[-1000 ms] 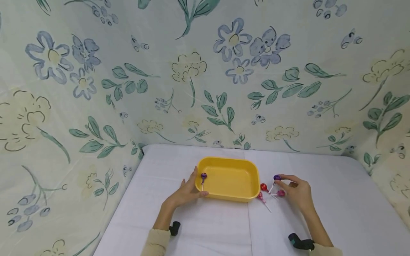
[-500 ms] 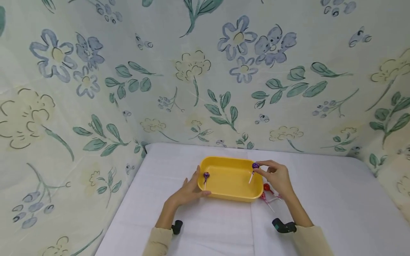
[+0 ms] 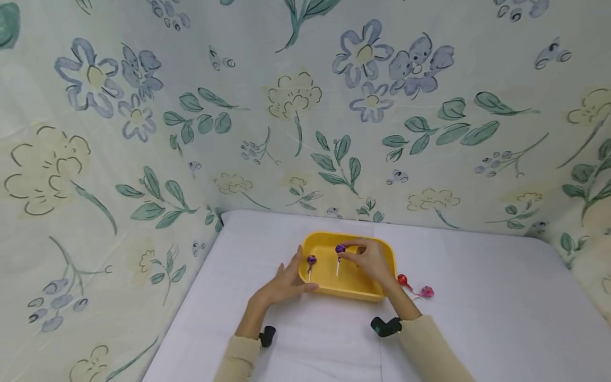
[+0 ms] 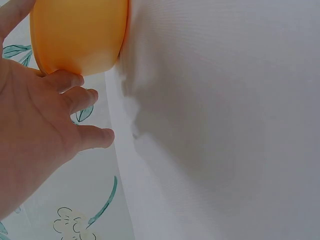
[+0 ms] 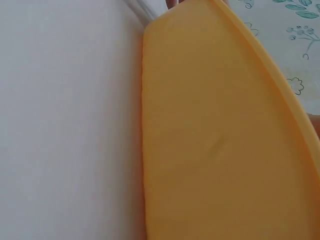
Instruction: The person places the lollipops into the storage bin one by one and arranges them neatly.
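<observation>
Over the yellow plastic tray [image 3: 343,293], my right hand [image 3: 373,260] pinches a purple-wrapped lollipop [image 3: 340,248] by its head, the white stick pointing down. A second purple lollipop [image 3: 312,260] lies inside, at the tray's left end. My left hand [image 3: 281,285] grips that end, thumb on the front rim and fingers along the side. In the left wrist view, fingertips touch the tray's outer wall [image 4: 82,35]. The right wrist view is mostly filled by the tray's long side [image 5: 215,110]; the held lollipop is hidden there.
Right of the tray, a red lollipop [image 3: 402,279] and a pink lollipop [image 3: 427,292] lie on the white tablecloth [image 3: 477,297], partly near my right forearm. A floral curtain [image 3: 305,132] hangs behind and at the sides of the table.
My right hand has carried the purple lollipop leftward from the group beside the tray to over its middle. The left hand keeps its grip. One pink lollipop is now hidden by the right forearm.
</observation>
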Demonstrator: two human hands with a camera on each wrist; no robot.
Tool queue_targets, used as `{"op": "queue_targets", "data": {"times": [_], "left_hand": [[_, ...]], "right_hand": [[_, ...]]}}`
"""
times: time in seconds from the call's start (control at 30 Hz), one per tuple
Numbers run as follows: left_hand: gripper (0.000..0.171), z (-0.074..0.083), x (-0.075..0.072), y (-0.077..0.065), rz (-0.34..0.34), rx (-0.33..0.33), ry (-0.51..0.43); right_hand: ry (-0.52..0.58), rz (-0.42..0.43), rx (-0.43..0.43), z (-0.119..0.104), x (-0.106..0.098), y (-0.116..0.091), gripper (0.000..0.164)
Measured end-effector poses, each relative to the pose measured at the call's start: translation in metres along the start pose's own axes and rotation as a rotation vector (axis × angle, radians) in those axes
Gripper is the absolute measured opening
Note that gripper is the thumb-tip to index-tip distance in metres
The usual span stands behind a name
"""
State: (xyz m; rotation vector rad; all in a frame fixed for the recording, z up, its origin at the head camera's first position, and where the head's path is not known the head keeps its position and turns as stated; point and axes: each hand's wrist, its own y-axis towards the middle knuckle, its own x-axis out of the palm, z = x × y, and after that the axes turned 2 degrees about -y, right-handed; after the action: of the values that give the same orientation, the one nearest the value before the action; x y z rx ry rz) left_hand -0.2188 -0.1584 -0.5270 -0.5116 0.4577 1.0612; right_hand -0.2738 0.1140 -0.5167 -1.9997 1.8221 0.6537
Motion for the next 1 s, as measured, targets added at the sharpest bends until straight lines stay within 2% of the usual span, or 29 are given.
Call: {"op": "queue_targets", "data": {"times": [0.2,0.43,0.77,1.0], "left_hand": [[0.111,-0.003,0.001,0.002,0.002,0.006,0.01],[0.111,-0.003,0.0,0.001,0.005,0.006,-0.003],[0.112,0.001,0.0,-0.001,0.002,-0.008,0.003],[0.113,0.001,0.0,-0.001,0.006,0.003,0.0]], "right_hand": [[-0.015,-0.047,0.029,-0.014,0.023,0.009,0.026],[-0.049,-0.047,0.058,-0.019,0.042,0.012,0.021],[-0.098,-0.08,0.097,-0.017,0.055,0.015,0.019],[-0.09,-0.09,0.101,-0.018,0.059,0.017,0.02]]}}
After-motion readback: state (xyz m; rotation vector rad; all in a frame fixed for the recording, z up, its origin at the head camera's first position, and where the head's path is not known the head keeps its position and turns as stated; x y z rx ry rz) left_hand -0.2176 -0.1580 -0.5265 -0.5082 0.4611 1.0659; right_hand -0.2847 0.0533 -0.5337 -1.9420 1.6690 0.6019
